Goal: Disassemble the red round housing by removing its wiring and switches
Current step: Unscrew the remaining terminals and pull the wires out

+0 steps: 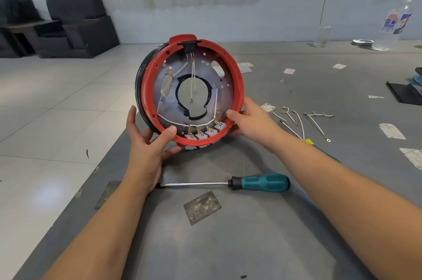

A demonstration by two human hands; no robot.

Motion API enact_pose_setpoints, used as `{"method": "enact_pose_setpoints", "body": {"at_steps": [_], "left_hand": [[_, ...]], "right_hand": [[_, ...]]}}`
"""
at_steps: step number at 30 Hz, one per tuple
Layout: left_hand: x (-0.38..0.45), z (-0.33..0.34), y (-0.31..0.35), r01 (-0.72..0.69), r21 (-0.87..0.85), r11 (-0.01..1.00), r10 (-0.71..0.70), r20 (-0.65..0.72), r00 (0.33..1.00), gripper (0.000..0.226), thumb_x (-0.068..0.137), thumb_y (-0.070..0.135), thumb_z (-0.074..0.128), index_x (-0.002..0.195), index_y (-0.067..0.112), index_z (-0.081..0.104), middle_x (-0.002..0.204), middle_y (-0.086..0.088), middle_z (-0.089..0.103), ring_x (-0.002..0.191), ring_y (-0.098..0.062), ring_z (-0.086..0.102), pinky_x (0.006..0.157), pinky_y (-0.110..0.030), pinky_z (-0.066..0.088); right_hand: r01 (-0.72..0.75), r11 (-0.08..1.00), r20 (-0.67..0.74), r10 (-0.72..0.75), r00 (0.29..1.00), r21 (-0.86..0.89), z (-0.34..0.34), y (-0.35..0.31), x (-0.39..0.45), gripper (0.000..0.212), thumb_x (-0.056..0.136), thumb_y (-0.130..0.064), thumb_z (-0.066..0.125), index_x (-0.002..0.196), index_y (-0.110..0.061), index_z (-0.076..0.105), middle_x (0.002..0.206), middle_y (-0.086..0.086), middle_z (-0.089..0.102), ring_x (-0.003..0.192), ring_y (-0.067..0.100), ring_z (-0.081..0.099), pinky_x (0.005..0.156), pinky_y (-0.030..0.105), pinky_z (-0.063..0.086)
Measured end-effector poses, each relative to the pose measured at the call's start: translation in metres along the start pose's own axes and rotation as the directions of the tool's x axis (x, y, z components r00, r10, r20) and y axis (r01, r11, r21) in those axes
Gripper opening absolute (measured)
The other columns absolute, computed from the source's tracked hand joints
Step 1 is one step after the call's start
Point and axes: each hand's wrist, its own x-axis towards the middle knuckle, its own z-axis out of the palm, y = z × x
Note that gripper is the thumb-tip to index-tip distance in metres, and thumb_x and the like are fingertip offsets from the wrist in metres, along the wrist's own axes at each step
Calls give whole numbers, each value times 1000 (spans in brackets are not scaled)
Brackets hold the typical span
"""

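The grey table [262, 234] carried the work. Over it both hands held the red housing [237, 88] on edge, open side toward the person. The left hand [146, 142] and right hand [253, 120] each had a curled grip on its lower rim. White wires [173, 121] and four grey switches [204, 133] sat inside. A screwdriver [258, 183] lay below, loose wires [296, 120] to the right.

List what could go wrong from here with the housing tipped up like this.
1. The red housing stands on edge, held only at its lower rim by the left hand and right hand; it could tip.
2. Tugging the white wires could tear the terminals on the grey switches.
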Motion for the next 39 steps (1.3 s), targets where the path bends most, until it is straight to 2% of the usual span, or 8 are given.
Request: {"method": "enact_pose_setpoints", "body": {"at_steps": [3,13,16,19,23,28,34,39], "left_hand": [[0,2,-2,0,52,999,-1,21,1000,95,69,34,91,145,41,36,132,6,69,117,-24,71,81,-43,64],[1,-1,-2,-134,305,943,81,182,980,141,62,24,100,152,68,2,153,37,36,138,1,50,94,-22,57],[3,-5,-4,-102,300,949,53,168,984,144,59,25,100,154,65,0,158,26,36,140,-2,50,102,-25,54],[4,-6,-5,-54,309,949,7,153,988,130,56,31,100,149,61,14,156,13,42,128,-2,59,90,-15,55],[5,-6,-6,-76,361,929,19,159,987,125,57,33,101,147,55,17,139,32,44,111,21,57,84,-7,53],[6,-6,-8,-114,394,912,57,152,987,130,62,21,98,153,54,11,133,39,51,119,9,60,88,-14,56],[7,-8,-11,-158,451,879,96,157,983,137,63,22,99,156,52,3,123,54,48,115,18,58,86,-4,50],[7,-11,-12,-161,486,859,114,126,986,135,61,28,101,154,55,7,126,48,52,115,11,62,90,-10,54]], "right_hand": [[-23,987,-39,30,999,160,3,7,-4,21,96,-15,61,115,-19,53,106,17,70,85,26,77,71,43,65],[-85,970,74,70,995,227,14,13,-12,29,100,-19,62,120,-27,43,120,11,67,94,23,76,75,37,64],[-114,965,100,92,991,237,15,11,-12,31,101,-19,61,122,-27,41,121,10,67,94,22,76,77,37,64],[-140,957,125,112,986,253,17,9,-11,35,102,-18,60,129,-25,38,123,10,66,95,22,76,77,36,64],[-158,964,146,129,981,214,21,6,-11,39,102,-21,59,133,-21,35,123,11,65,95,23,76,78,37,64],[-148,988,124,142,982,45,25,8,-10,37,102,-27,58,130,-20,34,120,8,67,97,19,74,83,37,63],[-146,986,118,155,981,-81,27,11,-10,37,101,-36,59,123,-17,36,102,1,72,91,14,75,90,39,61],[-61,997,233,69,970,-43,15,6,-16,16,100,-37,63,109,-34,50,105,0,72,91,13,74,87,32,62]]}}
